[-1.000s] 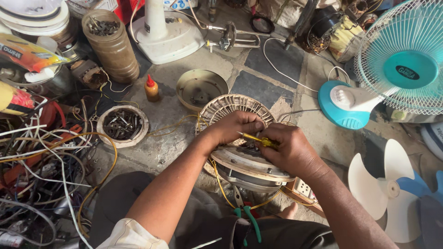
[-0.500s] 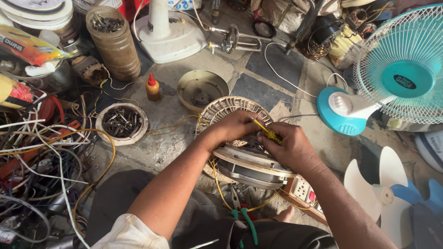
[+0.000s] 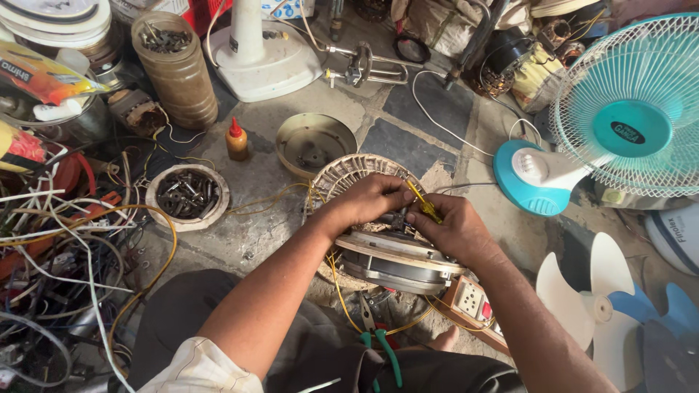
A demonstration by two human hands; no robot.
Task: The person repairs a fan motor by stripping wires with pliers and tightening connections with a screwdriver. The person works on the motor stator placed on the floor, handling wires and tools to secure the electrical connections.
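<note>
Since a second ago, barely shifted: right hand [image 3: 455, 231] fingers pinching the yellow screwdriver [image 3: 424, 201], tip down beside left hand [image 3: 371, 200] fingers curled on the motor winding [image 3: 346, 175], work apparently unfinished.

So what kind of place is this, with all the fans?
Probably a fan repair workshop. A table fan stands nearby, loose fan blades lie on the floor, and both hands work on an opened fan motor with a yellow screwdriver.

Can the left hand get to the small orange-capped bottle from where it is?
Probably yes. The left hand rests on the fan motor; the bottle stands upright on bare floor to its left, with only thin yellow wire lying low between.
</note>
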